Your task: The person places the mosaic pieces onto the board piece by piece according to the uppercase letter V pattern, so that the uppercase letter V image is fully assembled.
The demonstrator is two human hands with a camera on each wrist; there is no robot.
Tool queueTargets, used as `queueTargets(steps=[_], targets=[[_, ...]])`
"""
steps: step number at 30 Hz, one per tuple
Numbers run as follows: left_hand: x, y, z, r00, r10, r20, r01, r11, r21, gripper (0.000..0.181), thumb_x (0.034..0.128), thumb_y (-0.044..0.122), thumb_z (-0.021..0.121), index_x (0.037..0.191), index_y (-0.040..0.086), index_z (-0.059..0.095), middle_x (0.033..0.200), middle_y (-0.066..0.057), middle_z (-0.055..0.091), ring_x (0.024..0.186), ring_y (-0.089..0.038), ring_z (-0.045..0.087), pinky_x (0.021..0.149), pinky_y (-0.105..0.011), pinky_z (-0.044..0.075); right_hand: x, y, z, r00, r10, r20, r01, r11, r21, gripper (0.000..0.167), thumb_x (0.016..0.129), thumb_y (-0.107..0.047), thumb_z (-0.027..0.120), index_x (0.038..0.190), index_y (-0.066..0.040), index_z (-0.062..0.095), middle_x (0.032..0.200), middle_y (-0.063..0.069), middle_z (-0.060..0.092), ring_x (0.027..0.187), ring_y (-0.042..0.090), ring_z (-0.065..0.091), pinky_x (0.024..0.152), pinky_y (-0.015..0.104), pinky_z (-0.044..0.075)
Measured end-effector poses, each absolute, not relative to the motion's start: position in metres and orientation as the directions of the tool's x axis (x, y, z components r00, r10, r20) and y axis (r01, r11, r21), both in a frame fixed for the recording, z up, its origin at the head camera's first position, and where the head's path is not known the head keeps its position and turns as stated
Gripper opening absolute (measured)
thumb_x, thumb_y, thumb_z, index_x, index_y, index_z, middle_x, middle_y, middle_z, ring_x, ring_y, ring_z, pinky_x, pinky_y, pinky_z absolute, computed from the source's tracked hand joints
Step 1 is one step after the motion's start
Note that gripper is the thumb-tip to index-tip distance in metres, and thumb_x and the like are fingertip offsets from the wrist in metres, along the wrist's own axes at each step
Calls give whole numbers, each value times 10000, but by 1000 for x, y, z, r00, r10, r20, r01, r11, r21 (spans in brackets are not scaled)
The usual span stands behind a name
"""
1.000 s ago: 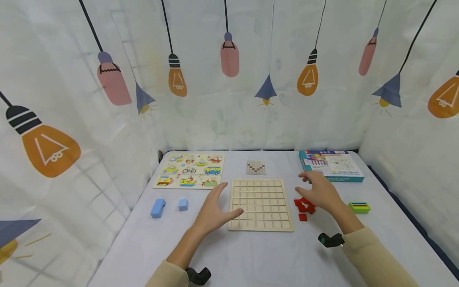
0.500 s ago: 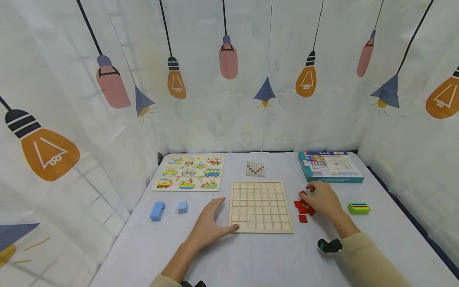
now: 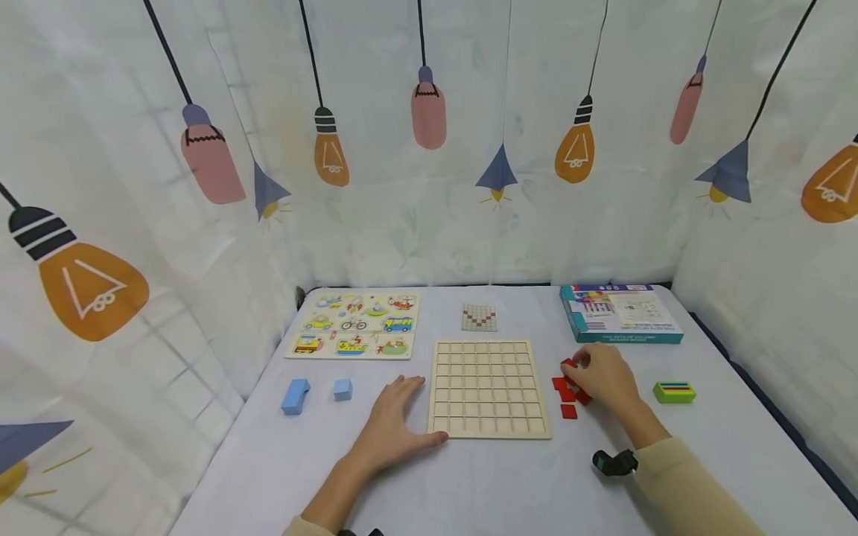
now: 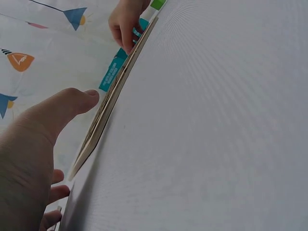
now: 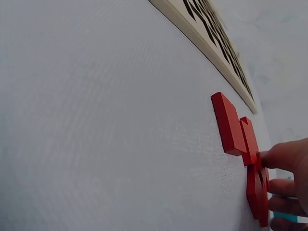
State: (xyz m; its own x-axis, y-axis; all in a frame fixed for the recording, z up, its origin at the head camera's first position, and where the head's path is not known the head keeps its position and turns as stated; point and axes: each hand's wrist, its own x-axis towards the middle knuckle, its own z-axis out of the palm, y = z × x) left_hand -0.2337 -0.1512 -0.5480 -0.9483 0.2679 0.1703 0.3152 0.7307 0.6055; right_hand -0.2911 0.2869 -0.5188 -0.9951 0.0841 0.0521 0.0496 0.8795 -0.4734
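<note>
Several red square tiles (image 3: 568,411) lie in a loose cluster on the white table, right of the wooden grid board (image 3: 491,390). At the cluster's far side my right hand (image 3: 608,378) pinches a red tile; in the right wrist view its thumb and fingertips (image 5: 288,178) are against the red tiles (image 5: 228,124), partly hiding them. My left hand (image 3: 389,426) is spread beside the board's left edge, thumb at the near left corner. In the left wrist view that thumb lies close to the board's edge (image 4: 103,115); whether it touches cannot be told.
Behind the board lies a small patterned card (image 3: 479,317). A picture board (image 3: 353,324) is at back left, with a blue arch block (image 3: 295,397) and a blue cube (image 3: 342,389) before it. A teal box (image 3: 623,313) and a green block (image 3: 674,392) are at right.
My right hand has come down from above the red tiles and its fingers have closed at them. My left hand has moved nearer, its thumb now at the board's near left corner.
</note>
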Motion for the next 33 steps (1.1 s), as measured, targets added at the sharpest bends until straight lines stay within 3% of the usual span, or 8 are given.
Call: queueTargets(steps=[8,20,27,33], targets=[[-234,-149,-553,-939,294,182,344,759,553,1156,725,822,878,1634,186,555,1695,-10,541,1690,-355,341,1408,-629,257,-290,286,-520,-993,95,63,53,875,-481,415,976,-377,831,1204,-34,779,1097,167,706,1023,324,612,792,424,644],[-233,-148,-553,-936,295,191,352,762,544,1073,766,785,867,1612,186,587,1694,-7,543,1690,-355,345,1417,-622,235,-285,270,-504,-992,88,93,24,841,-540,398,991,-364,821,1267,-83,765,1229,193,718,1110,358,613,688,325,659],[-233,-150,-553,-941,290,172,336,766,548,1053,761,791,867,1608,227,596,1709,8,527,1700,-340,327,1422,-610,227,-281,253,-494,-988,10,156,-75,847,-527,346,998,-344,823,1255,-115,792,1192,121,747,1200,354,605,888,494,678],[-233,-151,-553,-945,288,153,323,772,547,1030,764,778,875,1609,260,593,1723,30,506,1711,-321,302,1430,-597,210,-275,237,-490,-984,-51,169,-133,843,-522,282,986,-332,833,1207,-158,820,1155,62,759,1190,307,616,931,514,664]])
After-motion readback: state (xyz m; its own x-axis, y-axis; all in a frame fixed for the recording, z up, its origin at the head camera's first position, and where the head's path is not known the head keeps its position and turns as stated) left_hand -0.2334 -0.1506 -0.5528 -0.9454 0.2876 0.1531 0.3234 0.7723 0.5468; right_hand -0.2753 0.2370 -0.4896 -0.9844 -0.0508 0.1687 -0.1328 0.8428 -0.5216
